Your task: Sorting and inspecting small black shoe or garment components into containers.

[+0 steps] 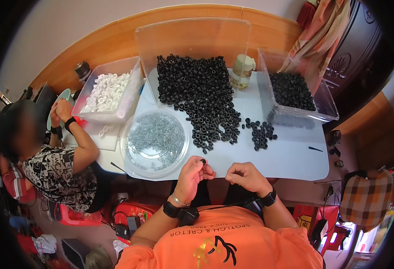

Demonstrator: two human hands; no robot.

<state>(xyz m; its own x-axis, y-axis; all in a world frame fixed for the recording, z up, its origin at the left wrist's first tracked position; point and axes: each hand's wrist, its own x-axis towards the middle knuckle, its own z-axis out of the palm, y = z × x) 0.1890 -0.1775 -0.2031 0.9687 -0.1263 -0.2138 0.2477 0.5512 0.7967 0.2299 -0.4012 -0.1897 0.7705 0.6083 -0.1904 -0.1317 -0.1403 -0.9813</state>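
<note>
My left hand (194, 175) is at the table's near edge, thumb and forefinger closed on a small black ring-shaped part (203, 161). Beside it on the right, my right hand (248, 178) is pinched shut; whatever is between its fingertips is too small to make out. Ahead of both hands, a big heap of black ring-shaped parts (197, 85) spills out of a clear plastic bin (192, 36) onto the white table (291, 157). A smaller cluster of the same parts (262, 135) lies to the right. Left of my hands stands a round clear tray (127, 154) holding many tiny shiny pieces (156, 139).
At the back left is a bin (127, 101) of white plastic parts (108, 92). A clear bin (291, 117) with black parts stands at the right, a lidded jug (243, 71) behind. A co-worker (58, 166) sits at the left, hands raised. A thin black tool (315, 149) lies far right.
</note>
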